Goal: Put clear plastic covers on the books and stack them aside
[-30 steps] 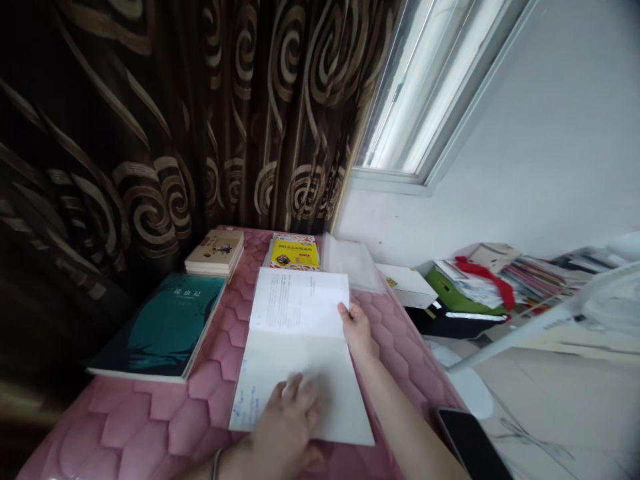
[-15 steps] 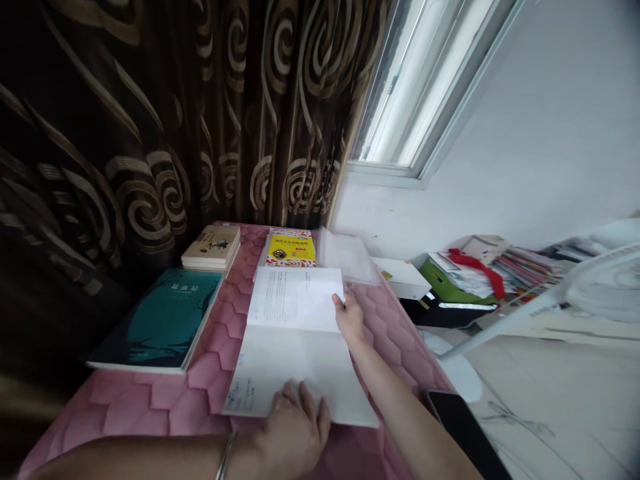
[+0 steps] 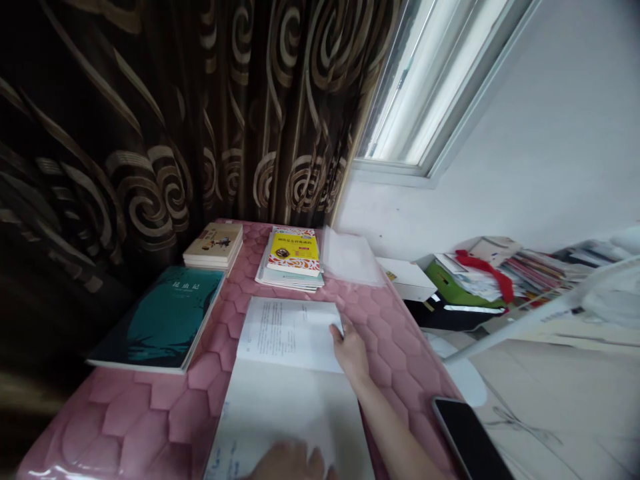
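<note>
A large white folded paper (image 3: 287, 373) lies on the pink quilted surface (image 3: 150, 407) in front of me. Its far half carries printed text; the near half is blank with blue writing at the lower left corner. My right hand (image 3: 349, 347) grips the right edge of the far half, thumb on top. My left hand (image 3: 287, 463) rests on the near half at the bottom edge of the view; only the knuckles show.
A teal book (image 3: 163, 320) lies at the left, a beige book stack (image 3: 214, 245) behind it. A yellow book (image 3: 293, 253) tops a stack beside a clear plastic sleeve (image 3: 350, 260). A black phone (image 3: 473, 443) lies at the right edge. Patterned curtain behind; cluttered papers at right.
The paper has slid toward me, away from the yellow book, with both hands on it. My left hand has dropped to the bottom edge of the view.
</note>
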`<action>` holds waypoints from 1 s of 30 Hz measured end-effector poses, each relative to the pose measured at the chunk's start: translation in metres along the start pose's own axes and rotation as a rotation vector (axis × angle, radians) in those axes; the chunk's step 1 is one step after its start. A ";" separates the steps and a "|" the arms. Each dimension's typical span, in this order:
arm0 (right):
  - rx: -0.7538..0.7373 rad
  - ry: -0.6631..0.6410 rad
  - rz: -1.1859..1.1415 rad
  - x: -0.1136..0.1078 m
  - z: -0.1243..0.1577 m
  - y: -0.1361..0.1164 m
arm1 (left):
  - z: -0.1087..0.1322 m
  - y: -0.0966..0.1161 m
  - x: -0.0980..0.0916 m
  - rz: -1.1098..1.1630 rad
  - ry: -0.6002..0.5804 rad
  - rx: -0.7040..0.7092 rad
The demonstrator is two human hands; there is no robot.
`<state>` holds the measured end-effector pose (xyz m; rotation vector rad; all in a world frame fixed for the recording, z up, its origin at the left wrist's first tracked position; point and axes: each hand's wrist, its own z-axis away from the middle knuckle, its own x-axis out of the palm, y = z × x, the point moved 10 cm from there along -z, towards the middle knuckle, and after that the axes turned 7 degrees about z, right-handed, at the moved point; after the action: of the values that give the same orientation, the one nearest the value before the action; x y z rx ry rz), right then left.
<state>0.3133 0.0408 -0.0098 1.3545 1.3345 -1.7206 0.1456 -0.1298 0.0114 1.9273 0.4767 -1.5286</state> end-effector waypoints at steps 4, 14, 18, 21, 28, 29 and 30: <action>-0.004 -0.030 0.001 -0.001 0.001 -0.005 | -0.055 -0.058 -0.029 -0.093 0.043 -0.074; 0.057 -0.052 0.119 -0.005 0.004 -0.013 | -0.069 -0.153 0.001 -0.027 -0.016 -0.483; -0.061 0.056 0.286 -0.017 0.011 -0.028 | -0.072 -0.157 0.008 -0.025 0.004 -0.525; -0.290 0.099 0.340 -0.016 0.032 -0.051 | -0.073 -0.156 0.007 -0.023 0.038 -0.536; -0.516 -0.092 0.282 0.025 0.073 -0.069 | -0.074 -0.164 -0.013 -0.094 0.076 -0.584; -0.509 -0.095 0.286 0.026 0.073 -0.068 | -0.074 -0.167 -0.017 -0.100 0.065 -0.595; -0.505 -0.100 0.289 0.026 0.072 -0.068 | -0.073 -0.171 -0.019 -0.100 0.048 -0.610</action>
<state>0.2193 0.0002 -0.0112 1.0888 1.3249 -1.1437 0.0872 0.0473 -0.0030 1.4774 0.9479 -1.2079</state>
